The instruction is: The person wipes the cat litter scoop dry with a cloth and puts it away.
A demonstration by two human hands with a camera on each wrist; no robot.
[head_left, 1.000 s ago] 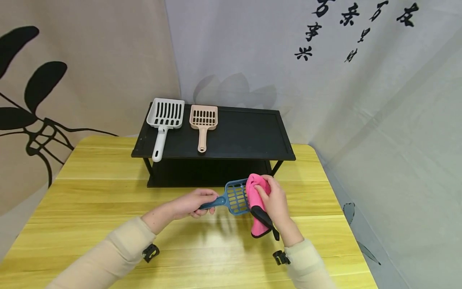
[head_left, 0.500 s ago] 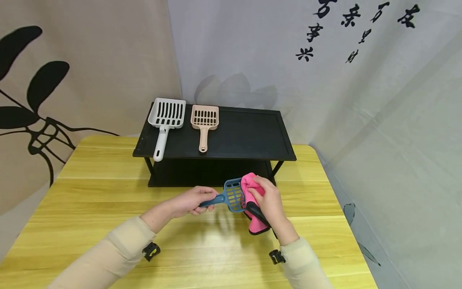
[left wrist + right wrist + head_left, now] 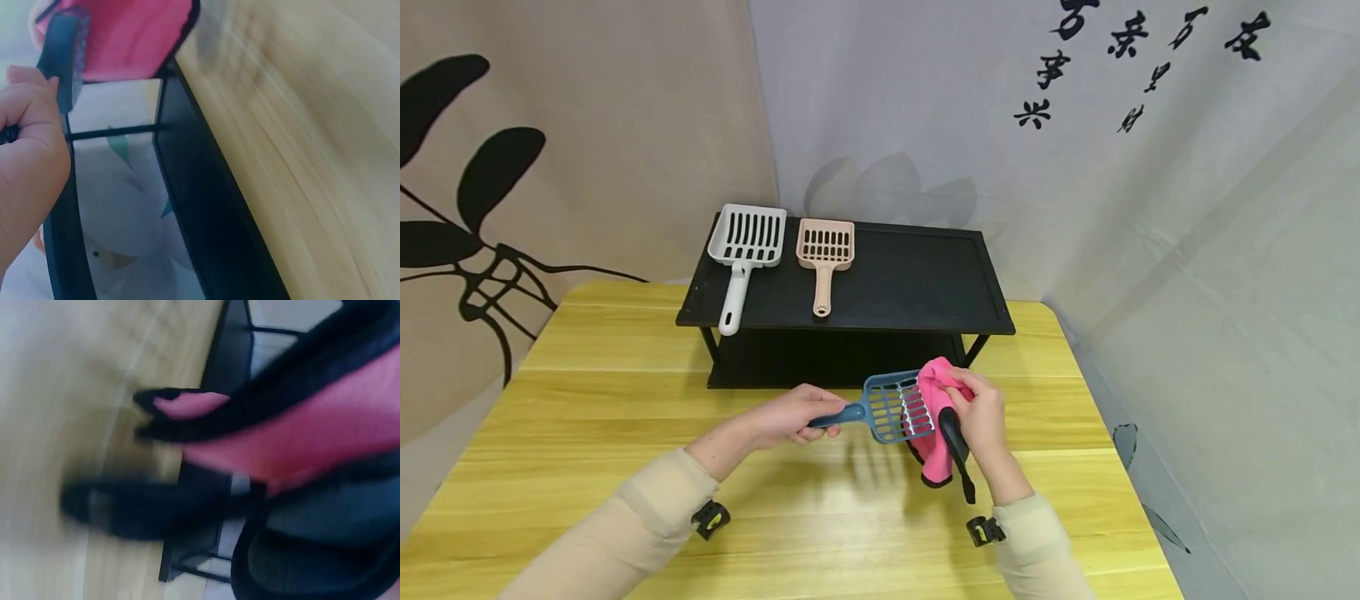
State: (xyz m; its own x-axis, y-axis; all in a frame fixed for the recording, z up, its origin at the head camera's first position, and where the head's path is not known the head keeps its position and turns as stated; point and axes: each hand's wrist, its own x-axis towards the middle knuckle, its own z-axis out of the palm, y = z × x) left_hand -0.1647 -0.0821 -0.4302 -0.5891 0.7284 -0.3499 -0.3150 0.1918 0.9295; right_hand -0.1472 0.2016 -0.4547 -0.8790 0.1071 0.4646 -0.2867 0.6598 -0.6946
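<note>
My left hand [image 3: 793,415] grips the handle of a blue slotted litter scoop [image 3: 886,410], held above the table with its head toward the right. Bunched in my right hand [image 3: 983,417] is a pink cloth with black edging [image 3: 934,392], pinched between thumb and fingers. The cloth lies against the front end of the scoop's head and hangs down behind and below it. In the left wrist view the scoop [image 3: 62,56] shows edge-on beside the pink cloth [image 3: 134,37]. The right wrist view holds mostly blurred cloth [image 3: 337,419]; the hand itself is nearly hidden there.
Behind the hands stands a black two-tier rack [image 3: 917,275]. On its top lie a white litter scoop [image 3: 745,237] and a smaller beige one [image 3: 824,243], side by side at the left. All stands on a yellow wooden table [image 3: 820,533], with fabric walls [image 3: 880,100] behind.
The cloth in my right hand moved left over the scoop's head, then back right toward its front end, baring more slots. My left hand shifted slightly left with the scoop.
</note>
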